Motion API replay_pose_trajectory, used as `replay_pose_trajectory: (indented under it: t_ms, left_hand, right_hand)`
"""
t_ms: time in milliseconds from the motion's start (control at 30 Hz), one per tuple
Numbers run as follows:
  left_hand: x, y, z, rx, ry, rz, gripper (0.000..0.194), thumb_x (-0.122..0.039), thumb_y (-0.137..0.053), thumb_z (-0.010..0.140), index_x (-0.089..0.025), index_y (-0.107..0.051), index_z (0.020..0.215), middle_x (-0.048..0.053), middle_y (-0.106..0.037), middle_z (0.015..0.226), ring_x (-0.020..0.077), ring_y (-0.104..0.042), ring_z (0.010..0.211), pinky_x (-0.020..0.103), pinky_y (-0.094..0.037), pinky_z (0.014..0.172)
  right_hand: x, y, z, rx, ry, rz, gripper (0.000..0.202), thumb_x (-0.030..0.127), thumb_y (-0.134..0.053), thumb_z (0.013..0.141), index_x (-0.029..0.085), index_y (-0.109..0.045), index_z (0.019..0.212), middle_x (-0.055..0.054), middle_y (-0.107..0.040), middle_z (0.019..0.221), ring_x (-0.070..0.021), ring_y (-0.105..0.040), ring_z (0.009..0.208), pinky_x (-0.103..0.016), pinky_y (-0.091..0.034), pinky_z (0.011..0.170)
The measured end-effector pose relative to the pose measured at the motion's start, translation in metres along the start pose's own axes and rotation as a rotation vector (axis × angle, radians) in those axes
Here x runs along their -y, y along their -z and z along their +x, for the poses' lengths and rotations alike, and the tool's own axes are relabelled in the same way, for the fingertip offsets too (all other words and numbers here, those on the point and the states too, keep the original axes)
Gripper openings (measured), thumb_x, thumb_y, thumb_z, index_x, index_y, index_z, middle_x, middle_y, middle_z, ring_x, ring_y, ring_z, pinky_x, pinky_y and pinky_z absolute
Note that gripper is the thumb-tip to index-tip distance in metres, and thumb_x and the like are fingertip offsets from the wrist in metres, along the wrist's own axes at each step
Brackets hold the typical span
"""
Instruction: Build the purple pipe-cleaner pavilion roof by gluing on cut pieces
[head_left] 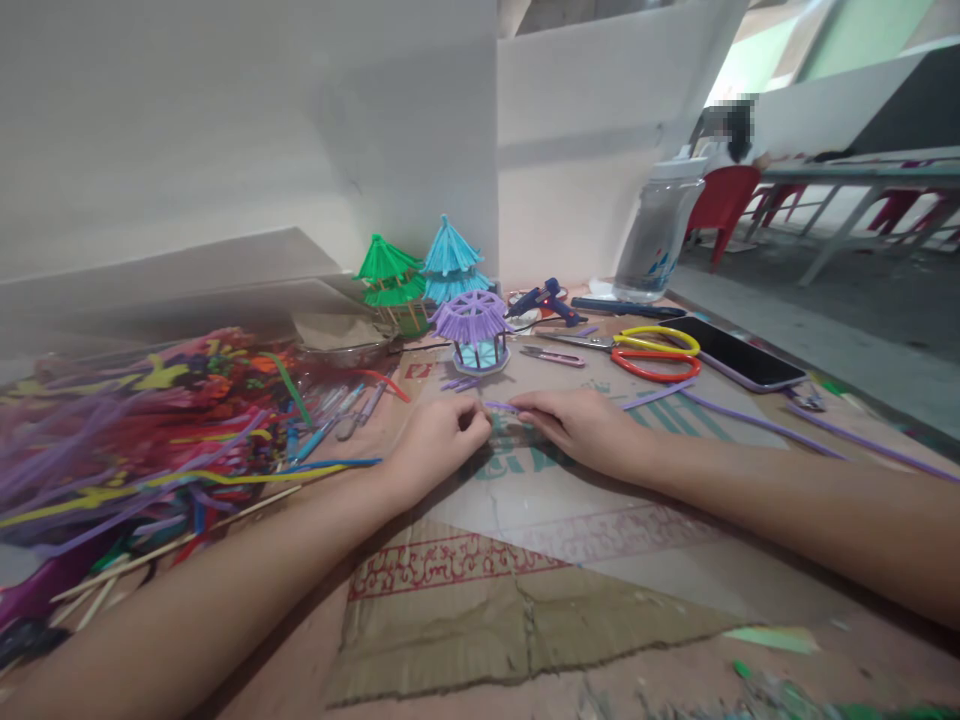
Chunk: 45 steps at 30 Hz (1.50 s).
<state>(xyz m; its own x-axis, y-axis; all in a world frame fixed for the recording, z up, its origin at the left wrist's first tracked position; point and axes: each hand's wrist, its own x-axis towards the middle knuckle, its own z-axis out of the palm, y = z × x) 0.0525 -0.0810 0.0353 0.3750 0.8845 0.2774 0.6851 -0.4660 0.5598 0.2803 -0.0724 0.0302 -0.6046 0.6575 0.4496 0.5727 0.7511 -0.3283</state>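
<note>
My left hand (442, 438) is closed, with thumb and fingertips pinched on one end of a short purple pipe cleaner (501, 406). From the other side, the fingertips of my right hand (585, 425) close on the same piece. Both hands are low over the cardboard sheet (457, 620). Just beyond them stands a small pavilion (474, 325) with a purple roof and a light blue inside. Short purple offcuts (460, 384) lie in front of it. Longer purple pipe cleaners (765, 422) stretch out to the right, partly behind my right arm.
Green (390, 280) and light blue (450, 255) roofed models stand behind. Scissors (652, 352), thread snips (553, 357), a glue gun (551, 300), a phone (735, 352) and a clear bottle (654, 235) are at right. A pipe cleaner heap (150, 430) covers the left. A person (735, 140) sits far off.
</note>
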Motion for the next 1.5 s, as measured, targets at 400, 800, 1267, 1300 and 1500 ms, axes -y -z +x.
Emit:
replay_pose_trajectory:
  t_ms: [400, 800, 1267, 1300, 1500]
  left_hand:
    - [0.006, 0.007, 0.003, -0.028, 0.061, -0.227, 0.026, -0.032, -0.051, 0.087, -0.017, -0.071, 0.086, 0.002, -0.074, 0.081, 0.0181, -0.065, 0.074, 0.026, -0.047, 0.067]
    - [0.01, 0.0, 0.003, -0.025, -0.06, -0.131, 0.019, -0.026, -0.05, 0.085, -0.018, -0.062, 0.072, -0.001, -0.062, 0.069, 0.0146, -0.057, 0.068, 0.025, -0.04, 0.065]
    - [0.014, -0.003, 0.005, -0.018, -0.087, -0.031, 0.015, -0.023, -0.051, 0.086, -0.019, -0.059, 0.074, 0.0, -0.063, 0.073, 0.0162, -0.056, 0.07, 0.027, -0.037, 0.066]
    - [0.014, -0.004, 0.004, -0.025, -0.098, -0.005, 0.015, -0.022, -0.051, 0.086, -0.019, -0.058, 0.073, 0.0, -0.062, 0.073, 0.0162, -0.055, 0.07, 0.027, -0.036, 0.065]
    - [0.011, -0.003, 0.001, -0.034, -0.136, 0.082, 0.016, -0.018, -0.05, 0.088, -0.019, -0.056, 0.073, 0.001, -0.062, 0.074, 0.0172, -0.056, 0.071, 0.028, -0.037, 0.065]
  right_hand:
    - [-0.01, -0.001, 0.002, -0.08, -0.002, 0.023, 0.031, 0.023, -0.05, 0.101, 0.015, -0.074, 0.119, -0.01, -0.08, 0.107, -0.0225, -0.075, 0.097, -0.033, -0.057, 0.087]
    - [-0.005, -0.002, 0.0, -0.065, 0.06, 0.001, 0.033, 0.023, -0.049, 0.101, 0.013, -0.074, 0.12, -0.012, -0.08, 0.108, -0.0229, -0.077, 0.097, -0.034, -0.059, 0.086]
    - [-0.004, -0.003, -0.003, -0.022, 0.095, -0.067, 0.036, 0.023, -0.047, 0.102, 0.017, -0.069, 0.13, -0.009, -0.08, 0.113, -0.0215, -0.078, 0.096, -0.032, -0.06, 0.085]
    - [-0.004, -0.003, -0.003, -0.021, 0.094, -0.065, 0.037, 0.023, -0.046, 0.102, 0.017, -0.069, 0.13, -0.01, -0.08, 0.113, -0.0217, -0.078, 0.095, -0.032, -0.06, 0.085]
    - [-0.002, -0.004, -0.002, 0.001, 0.055, -0.017, 0.04, 0.026, -0.044, 0.103, 0.014, -0.069, 0.132, -0.013, -0.079, 0.114, -0.0252, -0.077, 0.098, -0.037, -0.06, 0.087]
